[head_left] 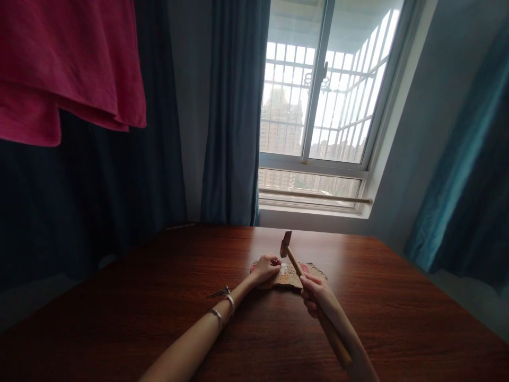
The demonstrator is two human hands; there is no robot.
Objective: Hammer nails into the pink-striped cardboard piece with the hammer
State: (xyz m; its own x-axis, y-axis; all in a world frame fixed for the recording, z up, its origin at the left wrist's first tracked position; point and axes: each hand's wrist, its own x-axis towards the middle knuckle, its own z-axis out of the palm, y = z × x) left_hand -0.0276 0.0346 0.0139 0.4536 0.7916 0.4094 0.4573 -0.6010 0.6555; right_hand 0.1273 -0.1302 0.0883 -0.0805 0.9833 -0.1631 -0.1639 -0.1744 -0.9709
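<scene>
My right hand [316,294] is wrapped round the wooden handle of a hammer [295,261]. The hammer's head is raised a little above a tan, cardboard-like piece [292,277] on the table. This piece has a ragged front edge, many small dots and pinkish-red patches. At its left end my left hand [267,269] rests with fingers closed in a pinch. Something dark red shows at those fingertips, but what they hold is too small to make out. Beside my left wrist lie several thin dark pieces, perhaps nails [218,292].
Reddish-brown wood makes up the table [178,318]. A window [314,106] with outer bars is beyond its far edge. Blue curtains [234,116] hang at the back and right, and a pink cloth [79,63] hangs at upper left.
</scene>
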